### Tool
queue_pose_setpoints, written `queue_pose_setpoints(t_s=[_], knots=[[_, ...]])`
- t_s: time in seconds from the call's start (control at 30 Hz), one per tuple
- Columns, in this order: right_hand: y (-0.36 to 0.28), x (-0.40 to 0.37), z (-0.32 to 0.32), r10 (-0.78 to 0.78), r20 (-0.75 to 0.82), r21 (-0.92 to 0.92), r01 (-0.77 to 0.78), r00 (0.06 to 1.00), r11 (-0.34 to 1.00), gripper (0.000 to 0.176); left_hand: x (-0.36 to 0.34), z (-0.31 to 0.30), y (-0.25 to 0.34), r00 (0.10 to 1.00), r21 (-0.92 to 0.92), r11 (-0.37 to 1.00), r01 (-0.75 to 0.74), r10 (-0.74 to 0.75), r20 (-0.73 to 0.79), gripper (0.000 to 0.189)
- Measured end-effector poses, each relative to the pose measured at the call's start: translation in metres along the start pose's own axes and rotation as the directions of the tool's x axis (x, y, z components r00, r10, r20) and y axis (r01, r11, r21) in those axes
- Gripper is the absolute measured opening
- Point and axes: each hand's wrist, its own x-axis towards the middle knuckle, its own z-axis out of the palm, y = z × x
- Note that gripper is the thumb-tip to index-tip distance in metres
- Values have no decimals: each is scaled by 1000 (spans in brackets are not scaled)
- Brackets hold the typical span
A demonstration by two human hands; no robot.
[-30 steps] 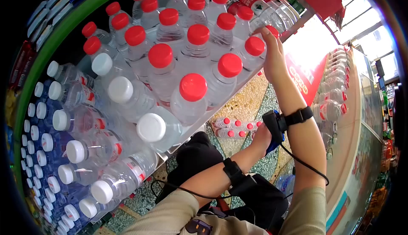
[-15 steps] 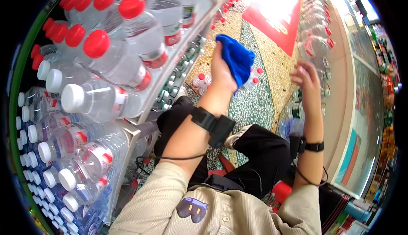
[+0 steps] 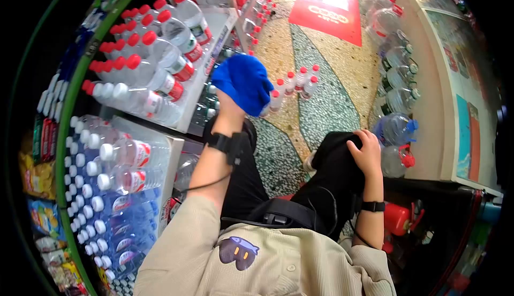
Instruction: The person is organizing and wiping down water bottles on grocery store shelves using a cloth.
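Observation:
A blue cloth (image 3: 243, 83) covers most of my left hand (image 3: 229, 105), which holds it in front of the lower shelf by the aisle. The cloth hides my left fingers. My right hand (image 3: 366, 150) lies on my right knee, fingers extended and holding nothing. On the shelf (image 3: 211, 41) to the left stand rows of clear bottles (image 3: 172, 65) with red caps. Below them are white-capped water bottles (image 3: 126, 151). Just beyond the cloth, several small red-capped bottles (image 3: 290, 83) stand on the speckled floor.
Large bottles (image 3: 396, 73) line the base of the counter (image 3: 433, 81) on the right. A blue-tinted jug (image 3: 395, 129) stands near my right knee. The fire extinguisher (image 3: 397, 219) is low at the right. A red mat (image 3: 327, 15) lies farther up the aisle.
My left hand has shifted left with the cloth, toward the shelf. My right hand has come down from the air onto my knee. The view has shifted, showing more of the shelving.

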Motion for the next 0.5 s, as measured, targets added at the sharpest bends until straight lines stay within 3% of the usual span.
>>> queue_pose_setpoints(t_s=[0.07,0.13,0.2,0.27,0.37,0.47,0.5], knots=[[-5,1,4,36,-4,-40,-36,999,999,33,-17,5,-3,995,11,997,77,-78,64,43],[-10,4,3,15,-14,-70,-16,1000,997,29,-19,-4,-11,988,24,998,51,-54,147,42],[-11,12,1,46,79,-90,-39,996,995,27,-14,8,-21,983,-69,993,95,-83,166,42],[-8,20,3,86,193,-134,-60,977,989,27,2,9,-36,996,-47,997,63,-66,-66,44],[-6,36,12,122,367,-305,-4,922,952,30,41,-6,-56,970,-11,978,207,-203,132,44],[2,48,22,155,378,-390,5,913,921,31,68,-36,-86,962,-114,966,232,-245,-119,49],[8,53,25,159,377,-384,-2,912,923,29,79,-46,-90,939,-252,919,305,-334,-79,50]])
